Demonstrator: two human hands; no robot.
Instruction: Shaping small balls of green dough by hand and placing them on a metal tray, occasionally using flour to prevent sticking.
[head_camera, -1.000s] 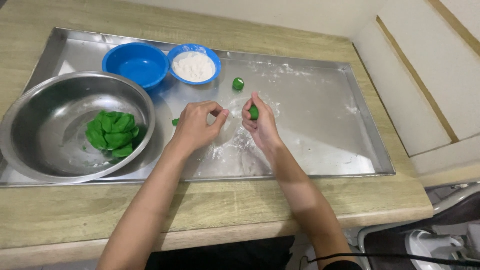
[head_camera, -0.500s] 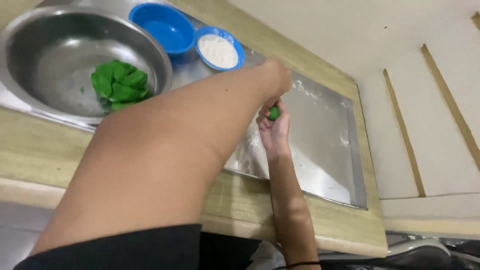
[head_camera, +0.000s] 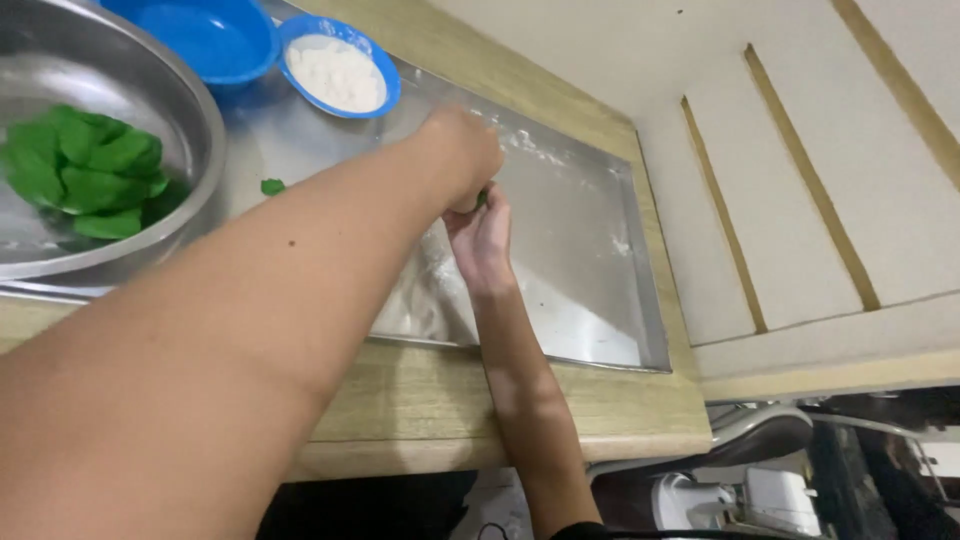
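Since 0.5 s ago, left hand (head_camera: 462, 158) has closed over right hand (head_camera: 482, 235), fingers pinching a green dough piece (head_camera: 482, 198) at tray (head_camera: 590, 260) centre. Dough heap (head_camera: 85, 172) at 9 o'clock remains unshaped.

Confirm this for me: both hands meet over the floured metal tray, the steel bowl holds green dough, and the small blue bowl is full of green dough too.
Not quite. The head view shows the small blue bowl holds white flour, not green dough. The rest stands: the left hand and right hand meet over the floured metal tray, and the steel bowl holds green dough.
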